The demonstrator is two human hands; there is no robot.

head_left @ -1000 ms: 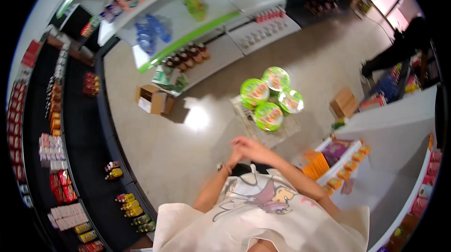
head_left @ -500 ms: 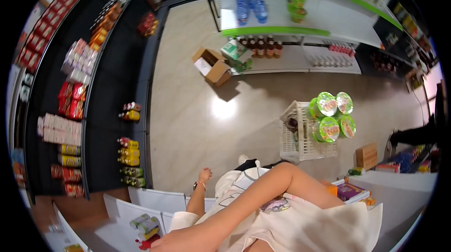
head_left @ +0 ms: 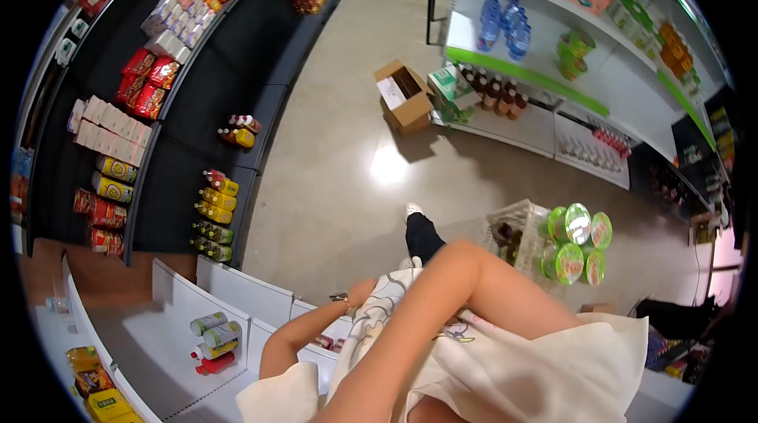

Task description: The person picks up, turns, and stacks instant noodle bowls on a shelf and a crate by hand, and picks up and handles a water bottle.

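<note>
My left hand (head_left: 363, 294), with a dark band on the wrist, is beside the front of my cream shirt (head_left: 505, 368). Its fingers are partly hidden and blurred, and nothing shows in it. My right arm bends across my body, its forearm running out of the bottom of the view, so the right hand is hidden. Left of the arms, several pale cans (head_left: 221, 334) and a red bottle (head_left: 213, 363) lie on a white shelf (head_left: 142, 336). To the right, a cream plastic basket (head_left: 525, 214) holds dark bottles, with several green-lidded tubs (head_left: 569, 263) at its side.
Black shelving (head_left: 170, 139) on the left carries packets, boxes and yellow bottles (head_left: 215, 206). An open cardboard box (head_left: 412, 103) stands on the floor near white shelving (head_left: 521, 129) with blue bottles (head_left: 517, 32). Another person's dark-clothed limb (head_left: 671, 316) shows at far right.
The view has shifted and turned, so the basket appears lower and further right. My right hand has gone out of view. My left hand has come in against my shirt; one leg now shows forward.
</note>
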